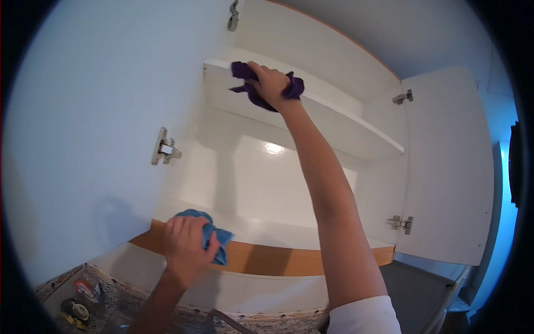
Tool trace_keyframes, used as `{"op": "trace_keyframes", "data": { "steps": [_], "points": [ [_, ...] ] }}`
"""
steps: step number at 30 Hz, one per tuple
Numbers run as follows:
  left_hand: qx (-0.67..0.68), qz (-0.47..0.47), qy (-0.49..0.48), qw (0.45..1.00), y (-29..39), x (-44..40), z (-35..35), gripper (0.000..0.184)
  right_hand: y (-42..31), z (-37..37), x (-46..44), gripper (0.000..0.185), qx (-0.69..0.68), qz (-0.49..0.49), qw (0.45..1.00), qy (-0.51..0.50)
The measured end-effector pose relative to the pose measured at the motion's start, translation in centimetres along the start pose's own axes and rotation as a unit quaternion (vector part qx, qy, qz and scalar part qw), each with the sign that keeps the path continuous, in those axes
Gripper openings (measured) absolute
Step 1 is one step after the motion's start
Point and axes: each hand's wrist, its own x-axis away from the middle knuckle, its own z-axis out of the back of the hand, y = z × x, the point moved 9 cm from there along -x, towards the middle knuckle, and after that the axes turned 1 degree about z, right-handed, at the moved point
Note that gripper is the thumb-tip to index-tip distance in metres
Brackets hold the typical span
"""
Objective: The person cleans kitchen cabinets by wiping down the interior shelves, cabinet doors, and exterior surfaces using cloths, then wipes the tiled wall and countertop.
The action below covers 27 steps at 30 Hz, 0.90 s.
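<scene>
Crumpled dark purple cloth point(243, 70) is bunched in our right hand point(270, 86), up at the front of the white upper shelf point(364, 133); we cannot tell whether it touches the board. Those fingers curl around the fabric, which sticks out on both sides of our grip. Lower down, our left hand point(187, 240) grips a folded blue cloth point(222, 239) beside the orange-brown wooden edge strip point(308, 264) of the white cabinet, its fingers pressed together and its thumb apart, fabric between them. Around us, the large white left door point(100, 111) and narrower white right door point(450, 167) stand open above a speckled stone counter point(114, 298).
</scene>
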Motion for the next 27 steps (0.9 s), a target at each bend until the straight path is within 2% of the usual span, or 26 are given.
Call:
{"op": "trace_keyframes", "data": {
  "steps": [2, 4, 7, 8, 9, 11, 13, 14, 15, 16, 17, 18, 19, 20, 21, 23, 25, 27],
  "points": [
    [-0.022, 0.035, -0.046, 0.998, -0.4, -0.2, -0.6, 0.025, 3.1, 1.9, 3.6, 0.042, 0.057, 0.038, 0.996, 0.061],
    [-0.021, 0.031, -0.039, 0.999, -0.2, 0.1, -0.7, 0.025, 7.0, 4.1, 8.3, 0.043, 0.109, 0.032, 0.991, 0.075],
    [-0.019, 0.028, -0.018, 0.999, 0.1, 0.2, -0.7, 0.024, 13.7, 6.7, 14.7, 0.044, 0.174, -0.074, 0.982, 0.019],
    [-0.026, 0.031, -0.013, 0.999, 0.2, 0.2, -0.6, 0.024, 14.9, 7.7, 16.5, 0.044, 0.195, -0.061, 0.978, 0.043],
    [-0.035, 0.034, -0.010, 0.999, 0.3, 0.1, -0.4, 0.024, 15.8, 8.6, 17.7, 0.045, 0.176, -0.078, 0.981, 0.027],
    [-0.056, 0.024, 0.004, 0.998, 0.9, -0.8, -0.1, 0.019, 17.0, 9.8, 19.0, 0.043, 0.131, -0.097, 0.985, 0.057],
    [-0.090, 0.213, -0.046, 0.972, -2.2, -0.9, -1.3, 0.019, 18.1, 10.5, 19.7, 0.042, 0.104, -0.121, 0.985, 0.062],
    [0.000, 0.271, 0.023, 0.962, -3.6, -2.3, -0.9, 0.022, 18.5, 10.6, 20.1, 0.040, 0.086, -0.141, 0.985, 0.056],
    [0.091, 0.326, 0.091, 0.937, -5.5, -4.5, -1.0, 0.025, 18.9, 11.0, 20.8, 0.040, 0.114, -0.133, 0.980, 0.094],
    [0.151, 0.290, 0.165, 0.931, -6.0, -7.7, -0.9, 0.031, 19.2, 11.2, 21.3, 0.040, 0.121, -0.149, 0.977, 0.092],
    [0.089, 0.197, 0.266, 0.939, -5.2, -11.2, -0.4, 0.035, 19.5, 11.5, 21.7, 0.040, 0.129, -0.165, 0.974, 0.089],
    [0.124, 0.202, 0.276, 0.932, -3.3, -15.0, -0.6, 0.038, 19.7, 11.3, 21.6, 0.040, 0.142, -0.168, 0.970, 0.100],
    [0.129, 0.077, 0.353, 0.924, -2.8, -18.8, -1.4, 0.039, 19.9, 11.0, 21.6, 0.040, 0.136, -0.171, 0.971, 0.097],
    [0.162, 0.064, 0.332, 0.927, -2.1, -22.5, -3.2, 0.041, 19.9, 11.0, 21.6, 0.040, 0.135, -0.176, 0.970, 0.098],
    [0.132, 0.022, 0.327, 0.936, 0.3, -25.5, -4.8, 0.043, 20.0, 11.1, 21.7, 0.040, 0.136, -0.183, 0.969, 0.100],
    [0.020, -0.127, 0.220, 0.967, 5.7, -29.5, -10.0, 0.040, 19.8, 11.1, 21.8, 0.040, 0.142, -0.178, 0.968, 0.105],
    [-0.020, -0.208, 0.005, 0.978, 9.3, -29.8, -17.9, 0.039, 19.8, 11.2, 21.7, 0.039, 0.132, -0.174, 0.970, 0.110],
    [-0.067, -0.200, 0.016, 0.977, 12.0, -28.9, -17.9, 0.040, 20.1, 11.3, 21.8, 0.039, 0.128, -0.165, 0.972, 0.106]
  ]
}}
